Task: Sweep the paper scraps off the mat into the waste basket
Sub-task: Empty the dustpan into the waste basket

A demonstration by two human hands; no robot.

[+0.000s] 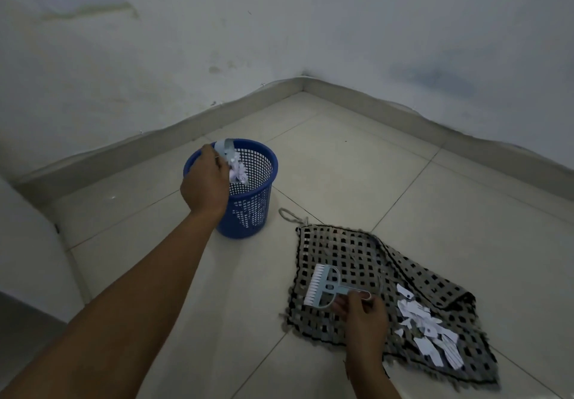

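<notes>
My left hand (pixel 205 181) grips a small pale blue dustpan (pixel 228 150), tilted over the rim of the blue mesh waste basket (pixel 257 200). White paper scraps (pixel 237 170) slide off the dustpan into the basket. My right hand (pixel 362 313) holds the handle of a pale blue hand brush (pixel 323 285) with white bristles, which lies low over the woven grey and black mat (pixel 348 249). More white paper scraps (pixel 430 328) lie in a pile on the right part of the mat, to the right of my right hand.
The mat lies rumpled on a pale tiled floor (pixel 341 165) in a room corner, with a skirting board (pixel 388 108) along both walls. A loop of cord (pixel 287 214) sticks out from the mat's far corner. A pale object (pixel 28 259) stands at the left edge.
</notes>
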